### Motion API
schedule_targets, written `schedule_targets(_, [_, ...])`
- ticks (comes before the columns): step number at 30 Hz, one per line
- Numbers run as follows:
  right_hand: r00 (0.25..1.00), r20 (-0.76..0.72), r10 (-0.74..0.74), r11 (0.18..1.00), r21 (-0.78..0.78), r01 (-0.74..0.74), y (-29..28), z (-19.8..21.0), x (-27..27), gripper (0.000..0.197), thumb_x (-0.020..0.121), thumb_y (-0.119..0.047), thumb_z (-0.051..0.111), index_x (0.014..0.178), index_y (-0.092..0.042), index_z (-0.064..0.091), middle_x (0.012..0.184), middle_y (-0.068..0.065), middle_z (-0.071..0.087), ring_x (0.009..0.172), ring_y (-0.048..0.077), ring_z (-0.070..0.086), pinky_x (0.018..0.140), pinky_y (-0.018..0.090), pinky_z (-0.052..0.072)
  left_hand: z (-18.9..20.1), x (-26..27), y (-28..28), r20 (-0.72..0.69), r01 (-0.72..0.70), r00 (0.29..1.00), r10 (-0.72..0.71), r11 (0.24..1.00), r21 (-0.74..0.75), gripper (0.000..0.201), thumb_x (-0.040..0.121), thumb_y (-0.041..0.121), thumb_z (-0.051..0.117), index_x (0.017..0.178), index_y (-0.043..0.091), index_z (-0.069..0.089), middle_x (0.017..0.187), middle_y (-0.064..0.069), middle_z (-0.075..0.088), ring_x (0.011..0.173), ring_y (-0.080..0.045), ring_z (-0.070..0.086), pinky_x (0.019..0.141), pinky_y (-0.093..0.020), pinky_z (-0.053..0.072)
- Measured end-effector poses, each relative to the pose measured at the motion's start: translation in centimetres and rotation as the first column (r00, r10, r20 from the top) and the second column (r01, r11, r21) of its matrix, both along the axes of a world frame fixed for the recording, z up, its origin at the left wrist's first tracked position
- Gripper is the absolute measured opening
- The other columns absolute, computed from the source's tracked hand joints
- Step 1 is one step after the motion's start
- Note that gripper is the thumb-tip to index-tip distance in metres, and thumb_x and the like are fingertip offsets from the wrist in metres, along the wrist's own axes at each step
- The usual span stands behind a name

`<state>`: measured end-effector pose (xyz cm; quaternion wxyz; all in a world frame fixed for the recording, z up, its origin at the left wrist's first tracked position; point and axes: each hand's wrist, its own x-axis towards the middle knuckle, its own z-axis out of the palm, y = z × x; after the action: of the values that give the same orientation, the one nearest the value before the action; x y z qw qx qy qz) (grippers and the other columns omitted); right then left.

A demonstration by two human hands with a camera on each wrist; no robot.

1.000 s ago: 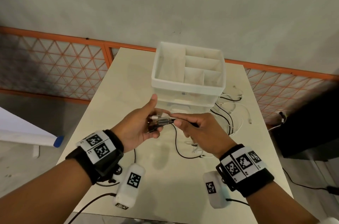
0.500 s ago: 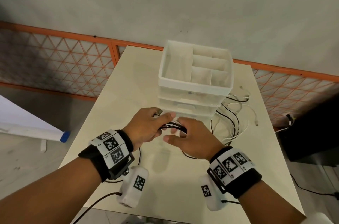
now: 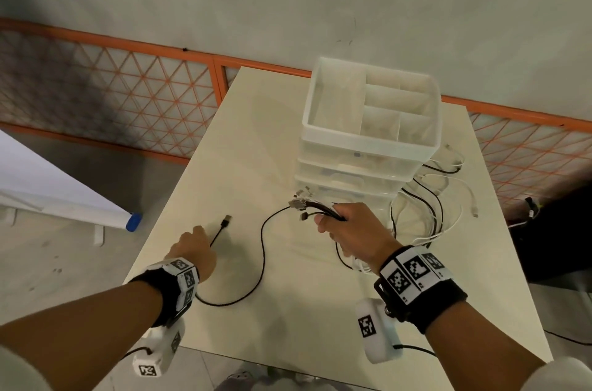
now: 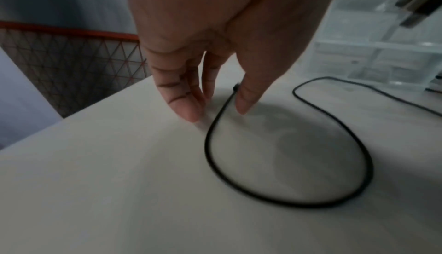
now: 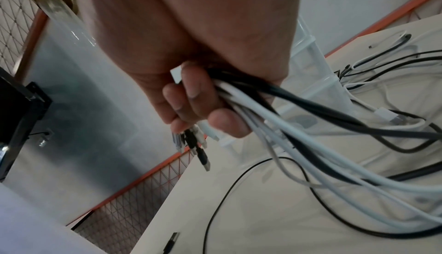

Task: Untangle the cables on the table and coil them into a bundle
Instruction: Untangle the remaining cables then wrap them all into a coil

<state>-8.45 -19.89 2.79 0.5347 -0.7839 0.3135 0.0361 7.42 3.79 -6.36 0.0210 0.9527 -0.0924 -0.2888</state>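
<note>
My right hand [image 3: 333, 217] grips a bundle of black and white cable ends [image 3: 307, 205] just in front of the drawer organizer; in the right wrist view the fingers [image 5: 191, 97] curl round the cables [image 5: 275, 107] and plugs stick out past them. One thin black cable [image 3: 262, 249] runs from that bundle across the table in a loop to my left hand [image 3: 201, 233], its USB plug [image 3: 226, 221] lying just beyond. In the left wrist view my left hand [image 4: 217, 107] points down with straight fingers [image 4: 186, 107] and thumb on either side of the black cable [image 4: 210, 144].
A white drawer organizer [image 3: 368, 141] with open top compartments stands at the table's [image 3: 256, 141] far middle. More black and white cables [image 3: 426, 208] lie tangled to its right. The table's left edge is close to my left hand. An orange mesh fence [image 3: 128, 96] runs behind.
Both hands were together at the bundle of cable ends. My left hand has let go and moved left and down to the thin black cable; my right hand holds the bundle alone.
</note>
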Motion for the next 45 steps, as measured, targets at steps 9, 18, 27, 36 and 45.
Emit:
schedule_targets(9, [1.000,-0.007,-0.021,0.998,0.067,0.021,0.1,-0.2,-0.1,0.022,0.091,-0.026,0.067,0.071,-0.016,0.070,0.054,-0.004,0.054,0.053,0.018,0.043,0.051,0.029,0.037,0.2,-1.4,-2.2,-0.031,0.024,0.999,-0.023,1.000,0.021,0.032,0.087,0.018,0.057,0.116,0.005,0.057,0.121,-0.016,0.060,0.109,-0.034,0.061,0.074,-0.031,0.045])
schedule_targets(18, [0.999,0.018,-0.036,0.996,0.077,0.035,0.1,0.0,-1.1,0.024,0.092,-0.025,0.068,0.070,-0.017,0.071,0.055,-0.004,0.057,0.048,0.016,0.045,0.050,0.028,0.039,1.9,-2.2,-3.1,-0.056,0.006,0.998,-0.006,1.000,0.005,0.037,0.080,0.027,0.064,0.112,0.009,0.061,0.113,-0.013,0.063,0.103,-0.032,0.064,0.076,-0.032,0.051])
schedule_targets(27, [0.970,0.222,-0.098,0.989,0.130,0.070,0.1,0.9,-0.4,0.023,0.099,-0.026,0.062,0.089,-0.007,0.070,0.079,0.009,0.073,0.067,0.020,0.067,0.069,0.038,0.057,10.6,-5.5,-11.1,-0.724,-0.624,0.685,-0.081,0.448,-0.641,0.016,0.091,0.004,0.056,0.079,-0.001,0.066,0.062,-0.010,0.063,0.056,-0.020,0.064,0.051,-0.023,0.054])
schedule_targets(36, [0.977,0.210,-0.041,0.987,0.159,0.008,-1.5,2.5,-2.2,0.028,0.100,-0.024,0.060,0.101,0.003,0.067,0.053,-0.001,0.042,0.049,0.016,0.033,0.048,0.028,0.029,11.3,-4.6,-10.5,-0.819,-0.785,0.568,0.082,0.355,-0.508,0.017,0.092,0.014,0.052,0.101,0.002,0.060,0.091,-0.019,0.068,0.073,-0.028,0.062,0.070,-0.038,0.055])
schedule_targets(45, [0.972,0.185,0.142,0.984,0.084,-0.159,-1.2,4.1,-3.0,0.022,0.097,-0.020,0.065,0.078,-0.027,0.073,0.055,-0.006,0.046,0.047,0.010,0.040,0.050,0.025,0.037,12.9,-6.0,-12.7,-0.817,-0.786,0.549,-0.176,0.223,-0.576,0.060,0.083,0.064,0.059,0.109,0.010,0.064,0.100,-0.016,0.069,0.083,-0.029,0.070,0.075,-0.042,0.061])
